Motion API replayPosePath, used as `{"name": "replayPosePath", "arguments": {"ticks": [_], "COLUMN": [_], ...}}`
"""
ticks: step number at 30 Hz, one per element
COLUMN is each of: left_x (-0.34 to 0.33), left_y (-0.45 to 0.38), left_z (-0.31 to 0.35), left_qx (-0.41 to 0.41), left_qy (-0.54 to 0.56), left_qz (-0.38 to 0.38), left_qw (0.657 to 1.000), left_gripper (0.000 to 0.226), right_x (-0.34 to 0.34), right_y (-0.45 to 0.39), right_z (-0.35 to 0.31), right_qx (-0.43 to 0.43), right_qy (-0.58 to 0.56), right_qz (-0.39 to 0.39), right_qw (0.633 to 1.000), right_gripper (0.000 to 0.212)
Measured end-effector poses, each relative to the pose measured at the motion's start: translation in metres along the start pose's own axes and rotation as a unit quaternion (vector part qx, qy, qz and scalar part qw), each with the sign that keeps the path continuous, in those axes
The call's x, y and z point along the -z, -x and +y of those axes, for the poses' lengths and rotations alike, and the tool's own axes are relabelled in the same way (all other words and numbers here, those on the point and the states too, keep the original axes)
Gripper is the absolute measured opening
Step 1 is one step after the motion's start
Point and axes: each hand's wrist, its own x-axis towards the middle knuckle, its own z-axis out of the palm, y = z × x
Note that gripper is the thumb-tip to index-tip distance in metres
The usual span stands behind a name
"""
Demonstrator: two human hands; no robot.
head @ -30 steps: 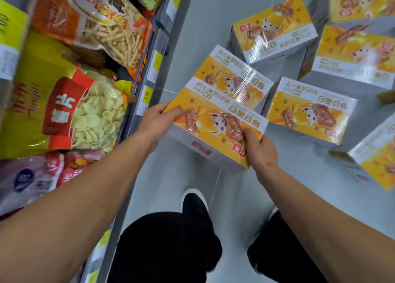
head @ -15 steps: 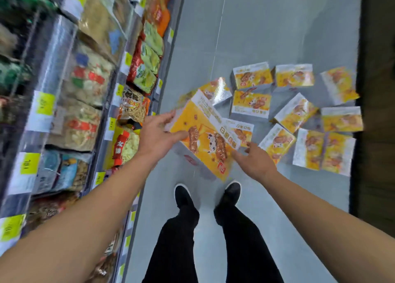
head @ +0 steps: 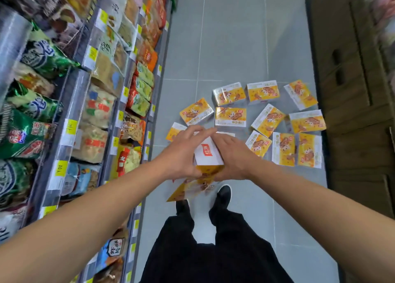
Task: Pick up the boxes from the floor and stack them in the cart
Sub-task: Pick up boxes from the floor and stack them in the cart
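Up off the floor [head: 235, 47] and tipped end-on since a second ago, held box [head: 208, 154] sandwiched at chest height, left hand [head: 181, 152] and right hand [head: 232, 154] each a grasping grip on its sides, about twelve boxes [head: 230, 116] scattered on tiles beyond, two black shoes [head: 223, 194] below.

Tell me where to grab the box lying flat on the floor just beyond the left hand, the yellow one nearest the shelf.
Grip that yellow box by its two long side walls, coming straight down from above. It lies flat, printed face up, partly hidden behind the left hand, so only top access is plain. Both hands are busy with the held box; free one first.
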Motion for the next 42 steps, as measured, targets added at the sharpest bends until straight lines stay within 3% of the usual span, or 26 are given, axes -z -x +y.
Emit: {"name": "replayPosePath", "arguments": {"ticks": [7, 11, 14, 17, 21, 26, 29, 34, 42], "left_x": [-0.016, -0.021, -0.02, -0.02, -0.046, -0.105, -0.15, -0.231, -0.401], "left_y": [0.021, 0.039, 0.054, 0.064, 0.073, 0.095, 0.119, 0.184, 0.356], "left_z": [0.013, -0.003, -0.022, -0.034, -0.018, 0.042, 0.084, 0.158, 0.28], "left_qx": [-0.016, -0.002, 0.003, -0.005, -0.088, -0.191, -0.274, -0.404, -0.556], "left_qy": [0.008, -0.047, -0.09, -0.121, -0.203, -0.335, -0.391, -0.417, -0.421], "left_qz": [-0.061, -0.137, -0.15, -0.172, -0.187, -0.207, -0.218, -0.242, -0.302], "left_qw": [0.998, 0.989, 0.985, 0.978, 0.957, 0.899, 0.851, 0.778, 0.65], "left_gripper": [0.126, 0.13, 0.131, 0.114, 0.1, 0.099, 0.095, 0.096, 0.091], "right_x": [-0.027, -0.051, -0.069, -0.098, -0.141, -0.191, -0.218, -0.282, -0.429], "right_y": [0.055, 0.096, 0.124, 0.15, 0.195, 0.276, 0.329, 0.397, 0.589], "right_z": [-0.014, -0.033, -0.055, -0.072, -0.093, -0.125, -0.15, -0.185, -0.264], "right_qx": [-0.105, -0.175, -0.206, -0.236, -0.323, -0.432, -0.476, -0.533, -0.664], "right_qy": [-0.111, -0.263, -0.328, -0.377, -0.394, -0.353, -0.295, -0.207, -0.231], "right_qz": [0.05, 0.144, 0.196, 0.228, 0.213, 0.264, 0.287, 0.237, 0.283], "right_qw": [0.987, 0.938, 0.901, 0.866, 0.834, 0.787, 0.777, 0.785, 0.653], "right_gripper": [0.104, 0.081, 0.084, 0.091, 0.098, 0.127, 0.123, 0.12, 0.093]}}
